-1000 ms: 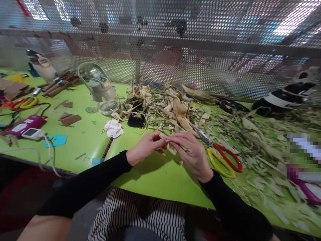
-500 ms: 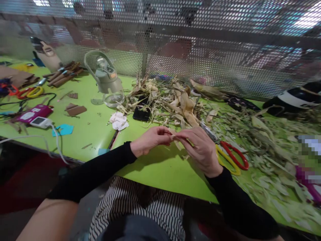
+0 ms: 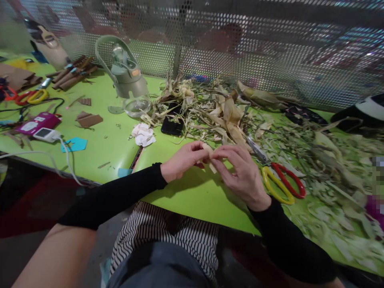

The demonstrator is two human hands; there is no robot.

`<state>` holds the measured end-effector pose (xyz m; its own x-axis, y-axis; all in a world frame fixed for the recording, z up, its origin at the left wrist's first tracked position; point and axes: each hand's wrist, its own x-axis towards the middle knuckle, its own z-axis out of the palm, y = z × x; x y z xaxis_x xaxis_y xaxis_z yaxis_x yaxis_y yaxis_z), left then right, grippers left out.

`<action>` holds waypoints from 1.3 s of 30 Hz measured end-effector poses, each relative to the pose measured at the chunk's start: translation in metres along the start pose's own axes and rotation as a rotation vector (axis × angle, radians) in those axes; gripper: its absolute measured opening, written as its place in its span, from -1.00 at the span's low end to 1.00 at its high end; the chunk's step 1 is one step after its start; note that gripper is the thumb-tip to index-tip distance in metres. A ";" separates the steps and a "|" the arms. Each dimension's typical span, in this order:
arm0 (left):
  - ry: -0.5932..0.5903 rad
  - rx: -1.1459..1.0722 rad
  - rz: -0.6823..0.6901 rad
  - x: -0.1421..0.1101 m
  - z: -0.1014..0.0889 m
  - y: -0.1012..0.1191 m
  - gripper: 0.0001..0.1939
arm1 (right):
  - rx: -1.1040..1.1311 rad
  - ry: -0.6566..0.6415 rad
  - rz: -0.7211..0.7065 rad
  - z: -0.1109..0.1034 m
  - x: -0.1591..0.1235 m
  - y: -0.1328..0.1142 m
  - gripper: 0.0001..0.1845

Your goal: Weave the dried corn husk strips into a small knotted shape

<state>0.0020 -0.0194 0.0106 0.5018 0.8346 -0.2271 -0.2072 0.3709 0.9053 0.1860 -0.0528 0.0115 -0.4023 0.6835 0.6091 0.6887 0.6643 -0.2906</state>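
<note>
My left hand (image 3: 183, 160) and my right hand (image 3: 240, 174) meet above the green table (image 3: 186, 200), both pinching a small pale strip of dried corn husk (image 3: 210, 157) between their fingertips. Both arms wear black sleeves. Just beyond the hands lies a heap of dried corn husks (image 3: 222, 112) and stalks. Scissors with one red and one yellow handle (image 3: 280, 184) lie right of my right hand.
A black phone (image 3: 171, 126) and crumpled white tissue (image 3: 144, 134) lie left of the heap. A grey-green desk fan (image 3: 126, 74) stands behind. Far left: a pink device (image 3: 37, 123), white cable, brown card pieces (image 3: 88, 119), more scissors (image 3: 30, 97). Perforated metal screen (image 3: 240, 48) at the back. Husk scraps cover the right side.
The view has tilted down and the hands sit slightly higher in frame. Both hands stay together on the husk strip, working it with small finger movements.
</note>
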 end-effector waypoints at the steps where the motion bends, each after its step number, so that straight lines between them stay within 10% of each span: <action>1: 0.015 0.002 0.005 0.000 0.000 -0.001 -0.87 | -0.001 -0.008 0.000 0.001 0.000 -0.002 -0.92; 39: -0.141 0.190 0.228 0.013 -0.017 -0.020 -0.80 | 0.003 -0.147 0.087 -0.009 0.002 -0.003 -0.85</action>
<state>-0.0019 -0.0086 -0.0163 0.5745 0.8180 0.0288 -0.1737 0.0875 0.9809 0.1885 -0.0565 0.0203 -0.4248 0.7754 0.4672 0.7233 0.6011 -0.3399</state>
